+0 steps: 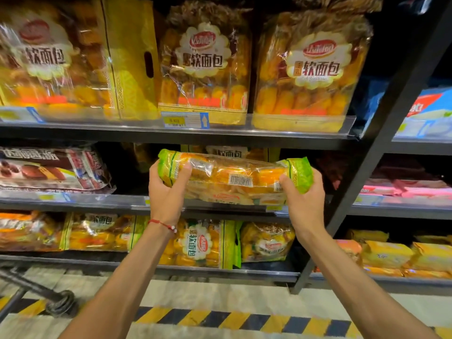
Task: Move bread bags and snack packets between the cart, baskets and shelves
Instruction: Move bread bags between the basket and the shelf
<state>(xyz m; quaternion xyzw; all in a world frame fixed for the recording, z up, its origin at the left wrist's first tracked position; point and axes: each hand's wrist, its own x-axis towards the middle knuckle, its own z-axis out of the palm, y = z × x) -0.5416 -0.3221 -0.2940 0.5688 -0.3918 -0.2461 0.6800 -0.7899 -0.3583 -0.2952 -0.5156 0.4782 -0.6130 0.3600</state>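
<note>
- Supermarket aisle floor lies nearest, crossed by yellow-and-black hazard tape (244,319); a cart wheel (61,302) shows at lower left.
- Left hand (166,189), a red string bracelet (163,225) on its wrist, curls round the left end of a green-edged bread bag (234,177); right hand (305,204) grips the right end.
- Its long axis runs left to right, parallel to the middle shelf's front edge (97,201) and just above it, with neither hand nearer. A straight push forward would likely seat it.
- Barcode sticker (241,179) faces the camera, its digits unreadable.
- Farther up, top-shelf bags (310,67) read "软面包"; their red brand logo is blurred.
</note>
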